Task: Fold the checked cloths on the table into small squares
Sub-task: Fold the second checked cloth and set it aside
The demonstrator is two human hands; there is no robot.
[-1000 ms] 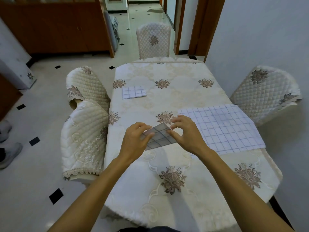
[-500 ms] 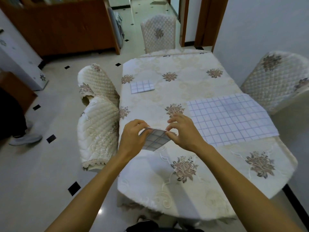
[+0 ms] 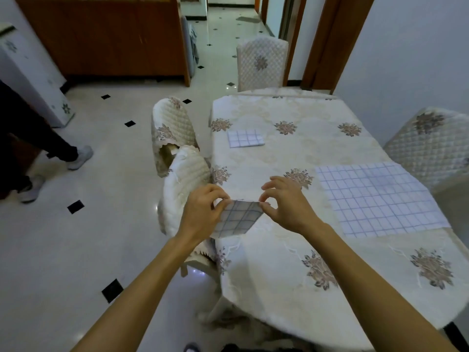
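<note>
folded cloth point(image 3: 239, 218), small checked square, is held up over the near-left edge of the table point(image 3: 279, 262), w/ left hand point(image 3: 201, 214) pinching its left top corner & right hand point(image 3: 289, 204) pinching the right top corner, other fingers loose. flat cloth point(image 3: 378, 196) lies spread open on the table's right side, well apart from the hands, and a done square point(image 3: 245, 138) sits farther back near the left edge. chairs point(image 3: 177, 153) stand at the table's left, w/ a person's legs point(image 3: 38, 148) on the floor far left.

Both arms reach forward, left hand point(image 3: 203, 212) and right hand point(image 3: 289, 204) pinching with thumb and fingertips
</note>
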